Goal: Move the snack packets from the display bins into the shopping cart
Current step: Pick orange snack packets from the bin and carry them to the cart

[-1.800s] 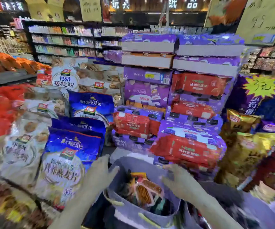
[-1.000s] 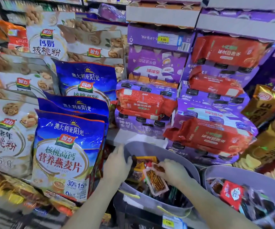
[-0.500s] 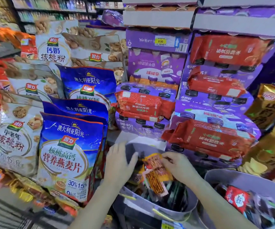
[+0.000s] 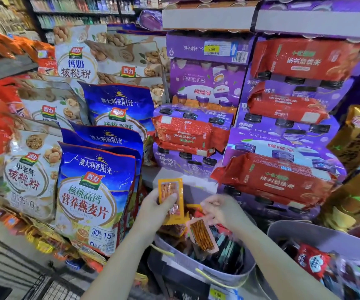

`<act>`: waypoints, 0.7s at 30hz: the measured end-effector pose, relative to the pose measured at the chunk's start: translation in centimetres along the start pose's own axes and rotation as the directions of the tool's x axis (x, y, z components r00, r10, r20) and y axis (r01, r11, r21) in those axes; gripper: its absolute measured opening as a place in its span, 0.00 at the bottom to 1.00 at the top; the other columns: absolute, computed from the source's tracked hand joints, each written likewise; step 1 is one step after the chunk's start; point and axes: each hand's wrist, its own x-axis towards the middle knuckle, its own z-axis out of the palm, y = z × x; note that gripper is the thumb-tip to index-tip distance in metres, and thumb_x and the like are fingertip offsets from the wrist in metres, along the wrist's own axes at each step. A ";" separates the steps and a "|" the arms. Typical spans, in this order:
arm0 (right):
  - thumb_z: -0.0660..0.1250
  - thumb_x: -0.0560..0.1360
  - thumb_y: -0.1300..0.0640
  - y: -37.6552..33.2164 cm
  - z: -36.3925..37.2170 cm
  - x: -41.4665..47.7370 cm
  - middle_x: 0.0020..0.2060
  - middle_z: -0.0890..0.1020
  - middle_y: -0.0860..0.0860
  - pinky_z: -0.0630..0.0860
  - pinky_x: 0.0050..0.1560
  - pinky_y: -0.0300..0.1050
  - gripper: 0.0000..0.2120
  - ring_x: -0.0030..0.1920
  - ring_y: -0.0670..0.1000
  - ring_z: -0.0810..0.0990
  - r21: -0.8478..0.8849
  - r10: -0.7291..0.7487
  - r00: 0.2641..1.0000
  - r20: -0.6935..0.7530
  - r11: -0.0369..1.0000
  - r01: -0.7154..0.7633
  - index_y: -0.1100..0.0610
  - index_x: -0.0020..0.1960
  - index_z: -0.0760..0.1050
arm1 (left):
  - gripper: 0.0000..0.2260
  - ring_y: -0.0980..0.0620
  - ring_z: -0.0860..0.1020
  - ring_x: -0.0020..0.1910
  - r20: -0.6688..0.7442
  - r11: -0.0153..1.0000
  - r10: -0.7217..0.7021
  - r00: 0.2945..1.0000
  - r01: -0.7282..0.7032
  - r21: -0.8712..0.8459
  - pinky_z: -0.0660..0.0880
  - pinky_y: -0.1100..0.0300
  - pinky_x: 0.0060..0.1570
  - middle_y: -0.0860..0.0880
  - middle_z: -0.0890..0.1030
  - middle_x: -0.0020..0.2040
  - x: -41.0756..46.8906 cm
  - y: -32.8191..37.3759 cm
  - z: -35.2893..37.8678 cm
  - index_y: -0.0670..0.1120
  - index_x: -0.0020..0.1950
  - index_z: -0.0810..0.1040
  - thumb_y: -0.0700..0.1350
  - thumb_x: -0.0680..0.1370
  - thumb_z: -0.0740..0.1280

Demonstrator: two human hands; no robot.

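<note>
Directly below the camera, a grey bin (image 4: 218, 274) heaped with small snack packets sits at the foot of a crowded shop display. Its mouth is hemmed in on three sides. Tall blue bags (image 4: 92, 191) of oat flakes stand just beside its left edge. Red packs (image 4: 276, 178) lie on stacked purple cartons (image 4: 207, 79) that rise behind its far rim. A second bin (image 4: 287, 232), also grey, sits close on the right.

The free room is a narrow gap above the bin's mouth, between the blue bags and the red packs, and the near side, where both bare forearms reach in. A yellow price tag (image 4: 217, 295) hangs below the near rim. The wire mesh of the shopping cart (image 4: 12, 267) shows in the lower left corner, below the blue bags and well apart from both hands.

The left hand (image 4: 155, 207) is raised above the bin's left rim. Its fingers and thumb grip an orange packet (image 4: 170, 191) by its lower half, so the packet stands upright and clear of the heap.

The right hand (image 4: 222, 210) hovers over the middle of the bin with curled fingers. It pinches the top edge of a clear packet (image 4: 203, 234) of brown sticks with a pink border. That packet hangs tilted below the fingers, its lower end near the pile; this part is slightly blurred. The two hands are close together, and the two packets are near each other but apart.
</note>
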 end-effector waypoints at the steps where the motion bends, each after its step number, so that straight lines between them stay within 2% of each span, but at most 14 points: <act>1: 0.70 0.81 0.52 0.9 -0.3 0.4 0.33 0.79 0.56 0.75 0.37 0.50 0.14 0.33 0.56 0.79 -0.225 0.019 0.999 0.028 0.974 -0.012 0.58 0.41 0.79 | 0.05 0.49 0.88 0.49 -0.031 0.998 -0.031 0.999 0.030 -0.051 0.85 0.50 0.48 0.50 0.89 0.49 0.2 -0.1 -0.5 0.60 0.53 0.85 0.49 0.83 0.71; 3: 0.70 0.79 0.44 2.3 -0.2 0.5 0.27 0.72 0.54 0.68 0.35 0.46 0.21 0.30 0.53 0.73 -0.565 0.096 0.993 0.063 0.824 -0.044 0.55 0.34 0.72 | 0.04 0.46 0.88 0.49 -0.087 0.987 -0.082 0.993 0.068 -0.145 0.86 0.50 0.47 0.47 0.89 0.50 0.6 -0.3 -1.3 0.54 0.56 0.84 0.48 0.84 0.70; 4: 0.70 0.78 0.42 2.8 0.2 0.5 0.25 0.70 0.53 0.66 0.32 0.44 0.23 0.28 0.54 0.73 -0.646 0.130 0.990 0.056 0.761 -0.063 0.54 0.32 0.69 | 0.05 0.44 0.88 0.50 -0.089 0.979 -0.092 0.992 0.074 -0.189 0.86 0.48 0.49 0.45 0.89 0.50 0.7 -0.4 -1.6 0.50 0.59 0.83 0.47 0.84 0.69; 7: 0.74 0.74 0.39 3.8 1.4 0.8 0.24 0.69 0.49 0.61 0.24 0.44 0.27 0.26 0.49 0.69 -0.796 0.153 0.987 0.042 0.603 -0.060 0.54 0.31 0.65 | 0.09 0.39 0.88 0.52 -0.045 0.956 -0.085 0.995 0.069 -0.284 0.86 0.48 0.47 0.40 0.88 0.53 0.7 -0.5 -2.1 0.45 0.64 0.79 0.45 0.86 0.67; 8: 0.75 0.73 0.40 3.9 1.7 1.0 0.25 0.69 0.49 0.60 0.24 0.44 0.27 0.27 0.49 0.70 -0.815 0.153 0.987 0.045 0.577 -0.052 0.54 0.31 0.65 | 0.09 0.38 0.88 0.52 -0.036 0.951 -0.087 0.996 0.072 -0.300 0.86 0.49 0.46 0.40 0.88 0.54 0.6 -0.6 -2.3 0.45 0.65 0.79 0.44 0.86 0.67; 10: 0.77 0.72 0.42 4.0 2.0 1.3 0.25 0.70 0.48 0.60 0.24 0.44 0.26 0.26 0.48 0.70 -0.805 0.177 0.983 0.042 0.590 -0.071 0.54 0.31 0.66 | 0.09 0.37 0.88 0.52 -0.024 0.943 -0.098 0.995 0.085 -0.323 0.86 0.50 0.44 0.40 0.88 0.54 0.3 -0.5 -2.4 0.45 0.65 0.79 0.43 0.86 0.67; 12: 0.79 0.71 0.46 4.1 1.7 1.5 0.26 0.75 0.50 0.62 0.25 0.42 0.21 0.27 0.48 0.74 -0.753 0.217 0.975 0.043 0.648 -0.111 0.57 0.32 0.72 | 0.09 0.37 0.88 0.52 -0.017 0.938 -0.104 0.994 0.093 -0.334 0.86 0.49 0.44 0.40 0.88 0.54 0.2 -0.5 -2.5 0.45 0.65 0.79 0.43 0.86 0.66; 14: 0.79 0.71 0.49 4.0 1.2 1.5 0.35 0.83 0.54 0.68 0.33 0.44 0.17 0.35 0.51 0.79 -0.679 0.207 0.977 0.054 0.725 -0.116 0.62 0.44 0.80 | 0.09 0.38 0.88 0.53 -0.014 0.934 -0.113 0.993 0.102 -0.342 0.85 0.49 0.44 0.41 0.88 0.54 -0.1 -0.3 -2.6 0.47 0.65 0.79 0.43 0.86 0.66; 16: 0.79 0.72 0.51 3.5 0.5 1.2 0.42 0.85 0.52 0.76 0.42 0.48 0.14 0.41 0.52 0.83 -0.591 0.124 0.991 0.054 0.803 -0.068 0.58 0.51 0.81 | 0.09 0.38 0.88 0.53 -0.012 0.926 -0.131 0.991 0.118 -0.359 0.86 0.47 0.47 0.41 0.88 0.55 -0.3 -0.1 -2.8 0.47 0.65 0.80 0.44 0.86 0.67; 17: 0.79 0.72 0.53 3.0 0.4 0.9 0.43 0.86 0.51 0.79 0.47 0.50 0.11 0.43 0.53 0.85 -0.508 0.073 0.995 0.062 0.861 -0.032 0.55 0.51 0.81 | 0.09 0.39 0.88 0.53 -0.012 0.921 -0.143 0.990 0.129 -0.368 0.85 0.45 0.50 0.42 0.88 0.55 -0.4 0.0 -2.8 0.48 0.66 0.80 0.45 0.85 0.67; 19: 0.78 0.74 0.59 1.8 0.5 0.3 0.42 0.88 0.53 0.81 0.53 0.57 0.07 0.45 0.57 0.88 -0.193 0.000 0.997 0.080 0.981 0.015 0.55 0.50 0.82 | 0.12 0.39 0.87 0.54 -0.010 0.910 -0.169 0.986 0.152 -0.385 0.84 0.42 0.57 0.42 0.88 0.55 -0.7 0.1 -3.0 0.49 0.66 0.80 0.49 0.84 0.69; 21: 0.76 0.76 0.62 0.2 1.1 -0.3 0.46 0.88 0.56 0.83 0.54 0.61 0.08 0.48 0.62 0.88 0.098 -0.059 0.994 0.094 0.994 0.050 0.58 0.54 0.84 | 0.15 0.40 0.87 0.55 0.002 0.899 -0.188 0.982 0.173 -0.402 0.84 0.44 0.56 0.43 0.88 0.56 -1.0 0.3 -3.2 0.51 0.66 0.80 0.53 0.81 0.71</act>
